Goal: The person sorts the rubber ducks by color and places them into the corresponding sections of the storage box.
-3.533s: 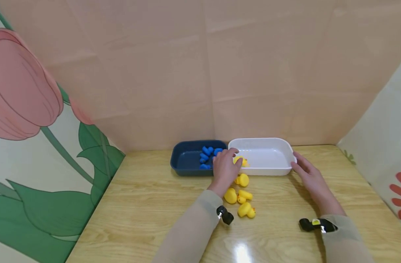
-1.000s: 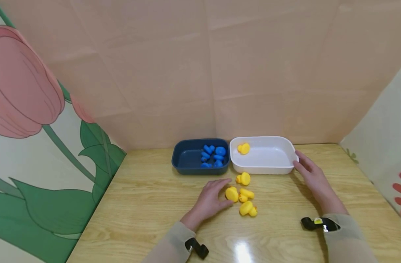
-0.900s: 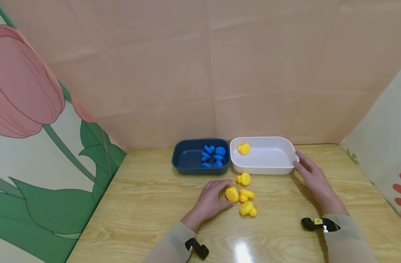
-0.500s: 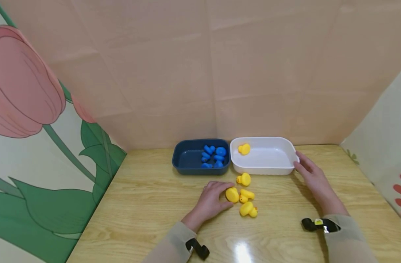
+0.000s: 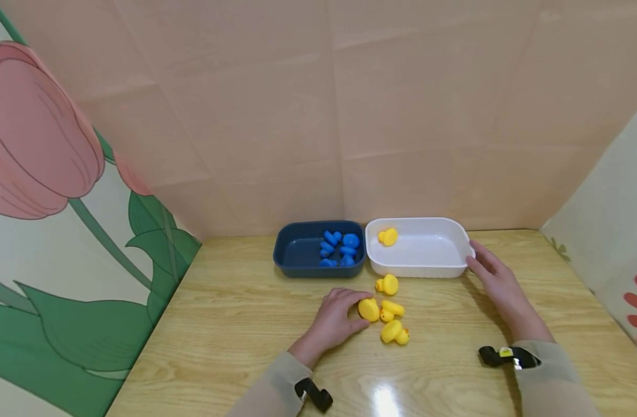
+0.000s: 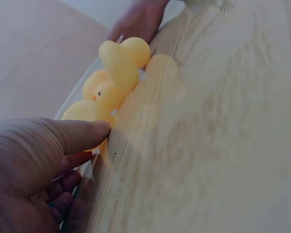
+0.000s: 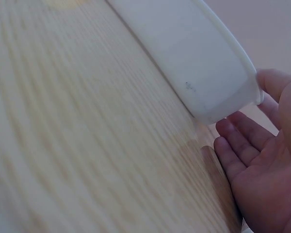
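Along the back edge of a wood-grain table, a rounded navy tray holds blue toys. In front, the left hand, over the trays seconds earlier, now pinches a smooth yellow duck; three more ducks lie to its right. The right hand's loosely extended fingers touch the right end of a glossy white tray containing another duck.

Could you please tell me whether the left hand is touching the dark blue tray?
Apart: the head view shows a strip of bare wooden table between the left hand and the front of the dark blue tray.
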